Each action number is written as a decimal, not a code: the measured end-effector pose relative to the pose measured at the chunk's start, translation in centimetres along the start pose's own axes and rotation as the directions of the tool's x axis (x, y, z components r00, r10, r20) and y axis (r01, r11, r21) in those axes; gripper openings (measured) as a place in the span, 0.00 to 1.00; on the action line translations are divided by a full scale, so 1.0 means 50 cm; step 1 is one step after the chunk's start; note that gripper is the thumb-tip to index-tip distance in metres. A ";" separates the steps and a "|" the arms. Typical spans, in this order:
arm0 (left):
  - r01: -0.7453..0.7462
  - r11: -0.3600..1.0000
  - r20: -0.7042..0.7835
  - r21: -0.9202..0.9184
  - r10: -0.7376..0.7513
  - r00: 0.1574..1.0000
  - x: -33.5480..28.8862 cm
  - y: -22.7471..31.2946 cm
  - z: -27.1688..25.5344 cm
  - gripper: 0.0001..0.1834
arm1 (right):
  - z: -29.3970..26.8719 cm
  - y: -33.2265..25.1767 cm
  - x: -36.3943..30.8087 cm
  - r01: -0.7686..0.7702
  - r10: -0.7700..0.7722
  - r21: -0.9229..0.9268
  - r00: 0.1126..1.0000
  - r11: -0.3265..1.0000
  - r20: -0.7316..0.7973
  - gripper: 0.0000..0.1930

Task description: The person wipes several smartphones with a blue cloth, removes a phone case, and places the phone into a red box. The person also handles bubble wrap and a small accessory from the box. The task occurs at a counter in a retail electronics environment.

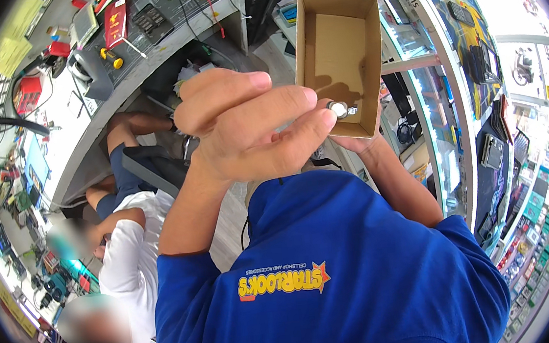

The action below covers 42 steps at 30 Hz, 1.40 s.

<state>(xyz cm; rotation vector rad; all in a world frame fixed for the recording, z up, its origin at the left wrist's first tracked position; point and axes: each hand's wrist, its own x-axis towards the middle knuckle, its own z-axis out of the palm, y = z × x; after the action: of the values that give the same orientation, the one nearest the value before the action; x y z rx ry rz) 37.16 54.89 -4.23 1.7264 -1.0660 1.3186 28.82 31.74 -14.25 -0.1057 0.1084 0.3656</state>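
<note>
My left hand (253, 124) is raised close in front of me, its fingers curled and the thumb and fingertips drawn together. Right at those fingertips is a small, round, silver-coloured metal piece (340, 109), seen against the lower end of an open cardboard box (341, 39). It appears pinched there; its exact kind is too small to make out. My right hand (356, 142) grips the box from below at its near end, with most of its fingers hidden by the cardboard. Inside the box, the brown bottom carries the shadow of my left hand.
A workbench (145, 58) at the upper left carries a calculator (152, 21), a yellow screwdriver (111, 57) and cables. Lit glass display cases (435, 90) run along the right. Another person in a white shirt (133, 251) sits at the left beside a dark chair (155, 166).
</note>
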 end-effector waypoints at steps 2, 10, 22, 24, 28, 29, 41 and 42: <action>-0.024 0.999 0.009 -0.021 0.024 1.000 0.001 -0.021 -0.001 0.14 | 0.010 0.009 0.012 0.025 -0.026 -0.064 0.999 0.998 -0.024 0.47; 0.054 0.993 0.023 -0.103 -0.052 0.998 -0.004 -0.052 0.014 0.14 | 0.005 0.017 0.012 0.066 -0.079 -0.113 0.991 0.991 -0.109 0.47; 0.156 0.959 0.158 -0.236 -0.120 0.980 0.007 -0.044 0.067 0.19 | 0.012 -0.005 0.012 0.151 -0.171 -0.174 0.979 0.973 -0.110 0.46; 0.202 0.947 0.202 -0.248 -0.153 0.967 0.014 -0.039 0.072 0.18 | 0.013 -0.008 0.014 0.161 -0.188 -0.185 0.973 0.969 -0.136 0.46; 0.353 0.890 0.330 -0.289 -0.253 0.909 0.030 -0.036 0.079 0.17 | 0.008 -0.017 0.016 0.160 -0.184 -0.184 0.975 0.970 -0.122 0.46; 0.469 0.802 0.371 -0.370 -0.335 0.866 0.027 -0.036 0.082 0.16 | 0.006 -0.019 0.018 0.156 -0.178 -0.178 0.978 0.972 -0.111 0.46; 0.456 -0.608 0.747 -0.650 -0.621 0.237 0.022 0.013 0.097 0.06 | 0.007 -0.039 0.036 0.105 -0.107 -0.037 0.993 0.994 -0.053 0.48; 0.445 -0.615 0.747 -0.651 -0.623 0.233 0.021 0.013 0.098 0.07 | 0.008 -0.041 0.037 0.104 -0.105 -0.029 0.993 0.994 -0.047 0.48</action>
<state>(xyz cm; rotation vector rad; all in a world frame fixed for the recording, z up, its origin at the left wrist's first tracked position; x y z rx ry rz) 38.64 50.06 -4.32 0.5676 -0.1591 -0.4516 31.30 30.52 -13.92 -0.1457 0.1457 0.2601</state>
